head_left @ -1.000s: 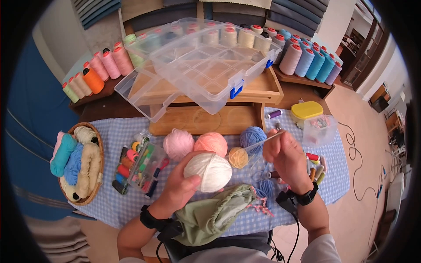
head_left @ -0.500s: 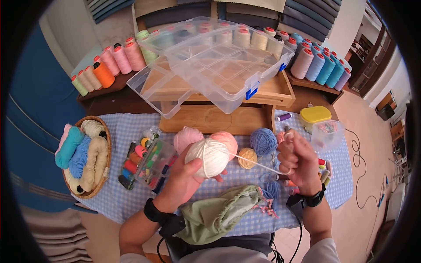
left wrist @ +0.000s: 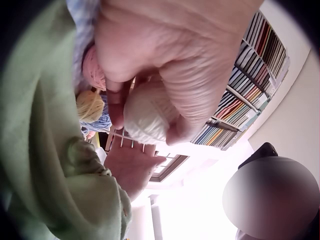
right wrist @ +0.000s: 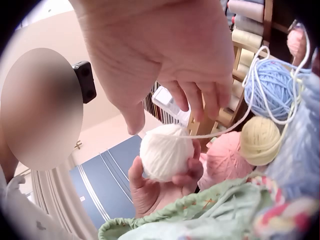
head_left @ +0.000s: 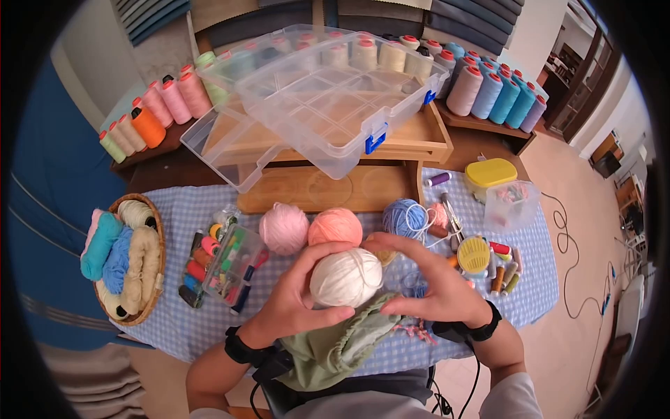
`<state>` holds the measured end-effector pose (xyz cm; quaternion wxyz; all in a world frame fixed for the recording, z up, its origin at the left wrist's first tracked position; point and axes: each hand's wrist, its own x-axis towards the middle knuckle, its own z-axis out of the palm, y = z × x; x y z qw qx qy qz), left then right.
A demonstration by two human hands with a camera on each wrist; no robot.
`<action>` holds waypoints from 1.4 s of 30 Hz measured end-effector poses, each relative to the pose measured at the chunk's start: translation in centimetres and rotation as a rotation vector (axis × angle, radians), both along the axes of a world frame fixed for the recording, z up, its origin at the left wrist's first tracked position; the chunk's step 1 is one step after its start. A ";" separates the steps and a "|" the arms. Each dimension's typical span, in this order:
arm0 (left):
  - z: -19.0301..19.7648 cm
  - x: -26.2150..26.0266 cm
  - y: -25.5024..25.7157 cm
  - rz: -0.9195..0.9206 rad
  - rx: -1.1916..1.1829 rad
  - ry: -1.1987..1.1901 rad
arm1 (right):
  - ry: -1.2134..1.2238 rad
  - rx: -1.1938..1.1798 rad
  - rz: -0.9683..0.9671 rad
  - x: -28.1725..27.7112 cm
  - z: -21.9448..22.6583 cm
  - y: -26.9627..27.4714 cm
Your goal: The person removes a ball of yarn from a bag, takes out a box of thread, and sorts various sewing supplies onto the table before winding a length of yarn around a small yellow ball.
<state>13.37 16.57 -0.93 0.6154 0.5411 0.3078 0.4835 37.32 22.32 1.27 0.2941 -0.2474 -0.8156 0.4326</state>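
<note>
A white yarn ball (head_left: 347,277) sits in my left hand (head_left: 286,300), thumb and fingers curled around its side. My right hand (head_left: 447,290) is spread beside the ball with thumb and fingers apart; in the right wrist view a gap shows between them and the ball. A loose white strand (right wrist: 215,134) runs from the ball and loops over the blue yarn ball (right wrist: 270,89). Below both hands lies a green drawstring pouch (head_left: 314,359) with a pink-and-white cord. Pink (head_left: 284,228) and peach (head_left: 336,229) yarn balls sit just behind; a small yellow one (right wrist: 260,140) is partly hidden in the head view.
A wicker basket (head_left: 162,244) of yarn stands at the left. Near it is a clear box (head_left: 234,269) of colourful items. Thread spools, a yellow-lidded container (head_left: 490,171) and a clear tub (head_left: 513,207) are at the right. A large clear divided case (head_left: 314,105) rests on wooden drawers behind.
My right hand has let go of the pulled white strand and come left to the ball. The strand now lies slack over the blue ball. My left hand still holds the white ball.
</note>
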 end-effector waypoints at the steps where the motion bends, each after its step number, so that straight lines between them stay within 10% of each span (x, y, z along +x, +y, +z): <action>1: -0.1 0.1 -0.1 -0.010 -0.012 -0.011 | 0.026 -0.148 0.052 -0.3 -0.4 -0.3; 18: -0.9 -0.3 0.2 0.007 0.062 0.045 | -0.259 -0.140 -0.089 0.6 1.3 -0.3; 27: -1.1 0.2 0.1 0.078 0.185 0.137 | -0.008 -0.178 0.183 0.4 1.7 -1.2; 42: -0.2 0.2 -0.3 0.231 0.287 0.355 | 0.111 -0.111 0.049 0.9 1.6 -1.0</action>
